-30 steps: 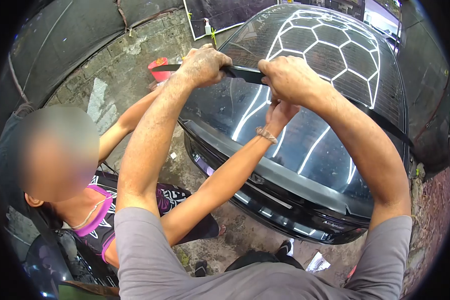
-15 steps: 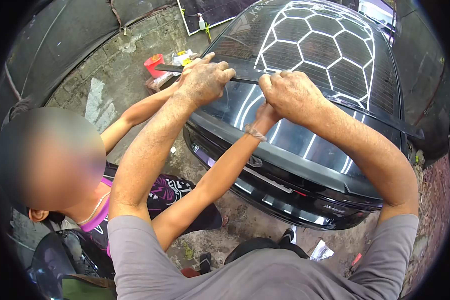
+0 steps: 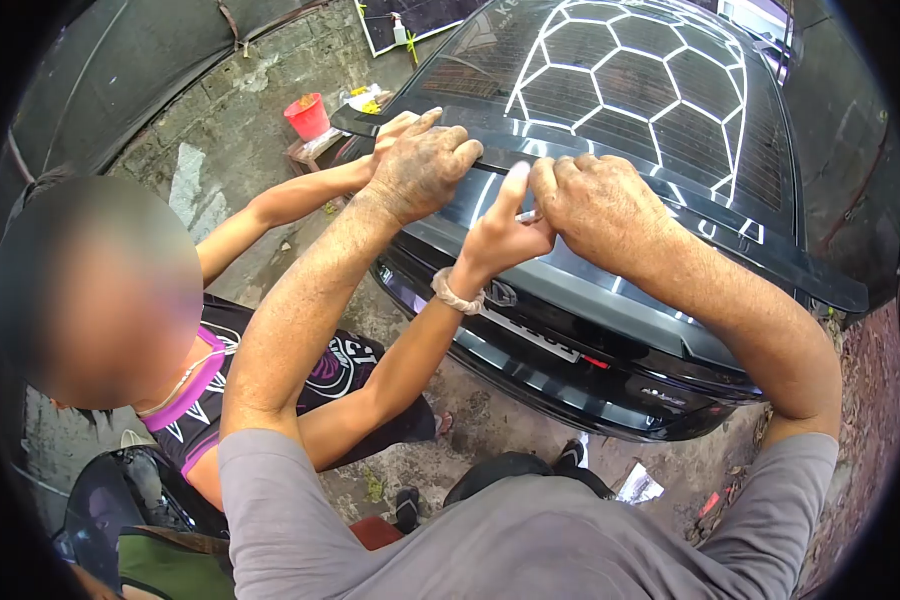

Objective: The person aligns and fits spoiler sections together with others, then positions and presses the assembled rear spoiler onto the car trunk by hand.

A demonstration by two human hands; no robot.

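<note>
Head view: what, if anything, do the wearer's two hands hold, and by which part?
The left hand and right hand hold a long black strip, like a car spoiler, by its near long edge, between its ends.

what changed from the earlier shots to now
The black spoiler has shifted right over the car, showing more of its broad face. The co-worker's banded hand has moved left, one digit now raised. The wearer's left hand and right hand still hold the spoiler; the red bucket stays put.
</note>
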